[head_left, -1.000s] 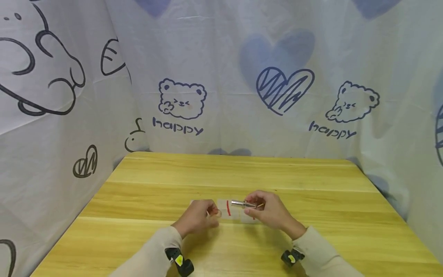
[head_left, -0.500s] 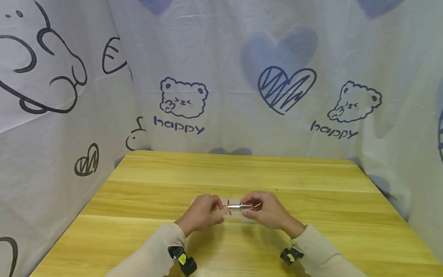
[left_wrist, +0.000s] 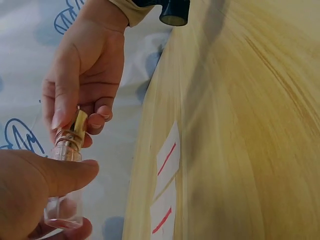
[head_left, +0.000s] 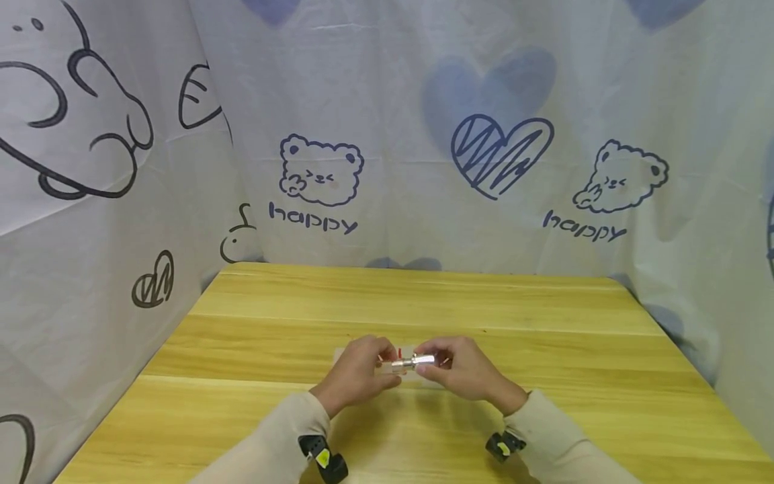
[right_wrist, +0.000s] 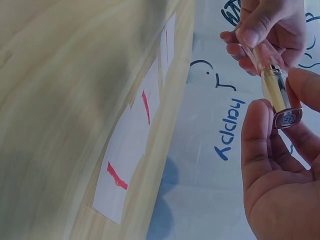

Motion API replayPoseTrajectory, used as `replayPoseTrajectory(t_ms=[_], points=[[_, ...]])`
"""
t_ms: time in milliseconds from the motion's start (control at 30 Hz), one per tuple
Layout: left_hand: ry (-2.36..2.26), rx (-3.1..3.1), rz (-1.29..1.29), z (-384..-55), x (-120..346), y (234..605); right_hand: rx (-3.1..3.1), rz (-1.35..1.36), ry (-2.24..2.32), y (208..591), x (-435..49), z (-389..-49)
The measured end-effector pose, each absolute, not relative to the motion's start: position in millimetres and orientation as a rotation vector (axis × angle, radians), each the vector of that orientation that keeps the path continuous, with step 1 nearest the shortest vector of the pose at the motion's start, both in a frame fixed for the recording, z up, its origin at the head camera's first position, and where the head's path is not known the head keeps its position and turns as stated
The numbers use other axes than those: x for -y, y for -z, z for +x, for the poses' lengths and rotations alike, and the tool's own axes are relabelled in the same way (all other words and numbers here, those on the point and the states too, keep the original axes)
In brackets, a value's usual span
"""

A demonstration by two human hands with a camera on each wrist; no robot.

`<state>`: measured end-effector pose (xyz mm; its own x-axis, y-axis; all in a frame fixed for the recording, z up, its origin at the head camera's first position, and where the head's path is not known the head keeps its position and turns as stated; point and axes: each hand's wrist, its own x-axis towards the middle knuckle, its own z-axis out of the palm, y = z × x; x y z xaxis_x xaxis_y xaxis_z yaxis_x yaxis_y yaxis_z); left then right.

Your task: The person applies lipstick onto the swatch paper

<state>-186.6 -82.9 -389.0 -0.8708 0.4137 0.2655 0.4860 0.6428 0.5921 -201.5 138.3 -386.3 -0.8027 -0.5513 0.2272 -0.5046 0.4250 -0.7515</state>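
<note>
My right hand [head_left: 468, 370] pinches the metallic gold base of a lipstick [right_wrist: 275, 92] between thumb and fingers. A printed round label shows on its squared end in the right wrist view. From the other side, my left hand [head_left: 363, 368] grips a clear cap [left_wrist: 65, 220]. The lipstick's narrower metal end is at the mouth of the cap and partly inside it. Both pieces lie almost in one line, held above the table. Fingers hide part of the cap and the base.
White paper strips [right_wrist: 132, 135] with red marks lie flat on the wood-grain table [head_left: 387, 302] below the hands. A white cloth [head_left: 399, 222] with bear and heart drawings hangs behind the table. Black wrist cameras [head_left: 326, 460] sit on both sleeves.
The hands have come together. The lipstick's metal end, apart from the clear cap a second ago, has moved left into its mouth, and less of the metal shows.
</note>
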Motion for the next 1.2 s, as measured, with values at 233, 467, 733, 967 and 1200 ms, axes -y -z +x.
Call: replayPoseTrajectory(t_ms=[233,467,733,967,1200], points=[[1.063,2.684,-0.796,-186.2,78.9,388.4,-2.637,-0.969,1.355,388.5,-135.9,-203.5],[1.063,2.643,-0.821,-186.4,77.2,389.7,-2.578,-0.971,1.413,389.9,-135.4,-203.5],[1.063,2.646,-0.830,-185.5,76.5,389.5,-2.562,-0.927,1.414,388.5,-134.6,-202.7],[1.037,2.619,-0.865,-185.3,76.3,392.5,-2.559,-0.924,1.386,388.0,-134.7,-203.0],[1.015,2.618,-0.877,-184.4,74.9,393.5,-2.511,-0.855,1.407,389.2,-132.1,-201.8]])
